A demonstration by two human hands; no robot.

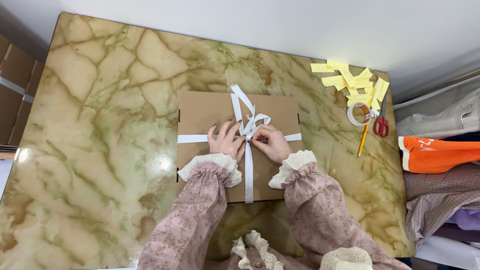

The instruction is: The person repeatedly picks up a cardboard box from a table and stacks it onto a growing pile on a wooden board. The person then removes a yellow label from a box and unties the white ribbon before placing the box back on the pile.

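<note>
Centrally, a flat brown cardboard box (210,112) lies on the tan-and-green marbled tabletop (100,125), bound crosswise by a white satin ribbon (248,170) whose knot and loops sit just above the box's middle. Left hand (226,142) rests on the lid at 9 o'clock of the knot, fingers spread, fingertips pressing the ribbon crossing — not closed round anything. Right hand (271,142) at 3 o'clock of the knot, thumb and forefinger pinched on a ribbon strand. Both wrists in lace-cuffed pink floral sleeves (200,220). At 2 o'clock from the box — a heap of yellow paper slips (350,80); just below them a clear tape roll (358,114), red-handled scissors (382,125) and a yellow pencil (363,140). Folded clothes (440,155) stacked off the table's edge at 3 o'clock
</note>
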